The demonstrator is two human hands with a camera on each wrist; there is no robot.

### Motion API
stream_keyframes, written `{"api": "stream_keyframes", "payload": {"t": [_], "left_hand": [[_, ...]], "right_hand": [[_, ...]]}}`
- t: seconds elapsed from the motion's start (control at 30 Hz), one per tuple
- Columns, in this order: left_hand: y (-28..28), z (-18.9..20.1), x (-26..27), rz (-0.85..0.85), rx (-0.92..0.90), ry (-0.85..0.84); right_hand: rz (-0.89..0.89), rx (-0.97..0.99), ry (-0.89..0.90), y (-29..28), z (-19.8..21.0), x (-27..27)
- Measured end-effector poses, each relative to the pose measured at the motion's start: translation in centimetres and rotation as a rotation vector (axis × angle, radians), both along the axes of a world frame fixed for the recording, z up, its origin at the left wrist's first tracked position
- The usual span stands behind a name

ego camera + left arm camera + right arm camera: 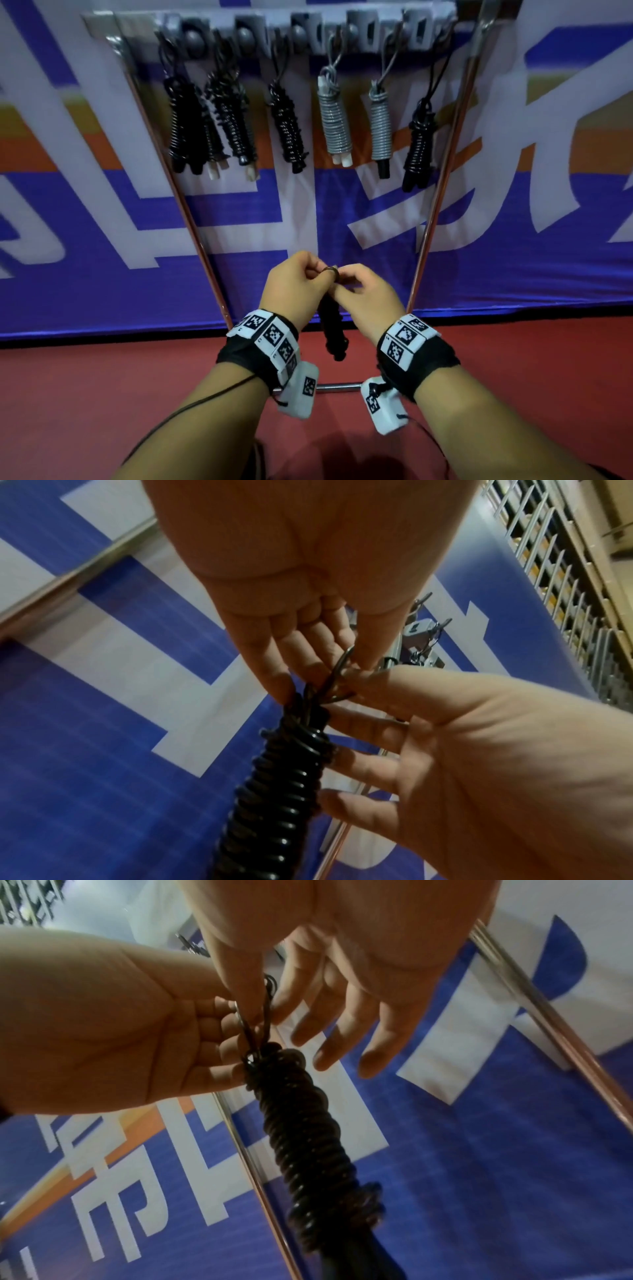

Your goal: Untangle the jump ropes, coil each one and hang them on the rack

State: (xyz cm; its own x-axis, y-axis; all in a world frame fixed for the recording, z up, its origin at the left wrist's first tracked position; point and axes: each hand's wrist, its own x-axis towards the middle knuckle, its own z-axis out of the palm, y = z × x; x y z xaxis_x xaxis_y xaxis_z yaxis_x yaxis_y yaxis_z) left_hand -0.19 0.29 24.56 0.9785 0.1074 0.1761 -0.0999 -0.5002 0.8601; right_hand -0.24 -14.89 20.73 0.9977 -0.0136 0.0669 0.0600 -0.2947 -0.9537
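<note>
Both hands meet in front of the rack. The left hand and right hand each pinch the thin loop at the top of a coiled black jump rope, grips clamped on it; the coil hangs below, above the red floor. Seven coiled ropes, black and grey, hang from the rack's hooks.
</note>
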Motion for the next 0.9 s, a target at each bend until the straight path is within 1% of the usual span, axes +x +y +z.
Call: {"api": "stream_keyframes", "payload": {"t": [0.13,0.17,0.27,0.33,0.4,0.5,0.6,0.67,0.77,0.83,0.9], "left_hand": [[1.9,4.1,-0.7,0.021,-0.066,-0.014],[2.2,4.8,-0.5,0.006,-0.080,-0.003],[3.7,8.7,-0.2,-0.037,-0.153,-0.003],[4.5,11.5,0.1,-0.094,-0.242,-0.011],[5.5,14.3,0.4,-0.150,-0.271,-0.026],[6.5,17.9,1.6,-0.159,-0.243,-0.091],[6.4,21.1,2.8,-0.077,-0.230,-0.190],[6.2,23.5,3.6,-0.005,-0.173,-0.278],[5.8,26.2,5.1,0.075,-0.035,-0.399],[5.6,27.6,6.6,0.124,0.029,-0.426],[5.3,28.4,8.1,0.136,0.011,-0.405]], "right_hand": [[0.071,-0.006,-0.085,1.4,4.1,-0.1],[0.076,-0.023,-0.091,1.6,4.9,0.0],[0.060,-0.082,-0.157,2.3,8.8,0.6],[0.055,-0.082,-0.176,2.6,11.5,1.3],[0.060,-0.088,-0.208,3.1,14.5,1.9],[0.055,-0.044,-0.245,3.6,18.9,3.1],[0.046,-0.068,-0.268,4.4,22.7,4.9],[0.039,-0.096,-0.295,5.1,25.2,6.2],[0.019,-0.104,-0.316,5.8,28.2,7.9],[0.003,-0.091,-0.285,6.2,29.8,9.1],[-0.013,-0.107,-0.259,6.7,30.7,10.5]]}}
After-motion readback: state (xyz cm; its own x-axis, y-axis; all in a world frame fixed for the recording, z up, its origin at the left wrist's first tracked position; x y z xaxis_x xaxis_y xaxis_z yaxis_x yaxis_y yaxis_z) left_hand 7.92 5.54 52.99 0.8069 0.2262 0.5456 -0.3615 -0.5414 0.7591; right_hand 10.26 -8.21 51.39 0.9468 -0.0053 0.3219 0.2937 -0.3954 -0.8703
